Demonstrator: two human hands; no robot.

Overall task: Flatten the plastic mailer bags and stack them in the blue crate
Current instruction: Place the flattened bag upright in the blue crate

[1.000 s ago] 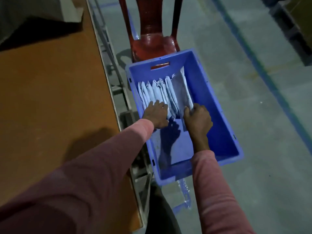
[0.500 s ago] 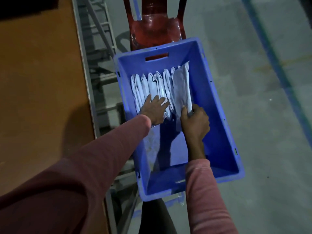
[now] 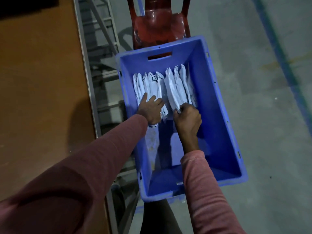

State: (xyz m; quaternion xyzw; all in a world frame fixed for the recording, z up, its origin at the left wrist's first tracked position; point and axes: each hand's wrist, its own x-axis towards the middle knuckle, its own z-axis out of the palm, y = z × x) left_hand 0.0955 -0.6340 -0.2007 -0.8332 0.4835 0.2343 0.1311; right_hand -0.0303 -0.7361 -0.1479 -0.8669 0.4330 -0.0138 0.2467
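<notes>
A blue crate (image 3: 217, 105) stands on the floor beside the table. In its far half several white plastic mailer bags (image 3: 152, 85) stand on edge in a row, side by side. My left hand (image 3: 151, 109) lies flat with fingers spread on the near ends of the left bags and presses them. My right hand (image 3: 187, 118) pinches the near end of one mailer bag (image 3: 173, 92) right of the row's middle, with two more bags to its right. The near half of the crate floor is bare. Both my sleeves are pink.
A brown table (image 3: 42, 85) with a grey metal edge runs along the left. A red plastic chair (image 3: 158, 26) stands just behind the crate. Grey concrete floor with a blue painted line (image 3: 283, 61) lies to the right.
The bags at the right of the row have been spread apart and stood up. My right hand has shifted its pinch to one bag's end. My left hand stays pressed on the left bags.
</notes>
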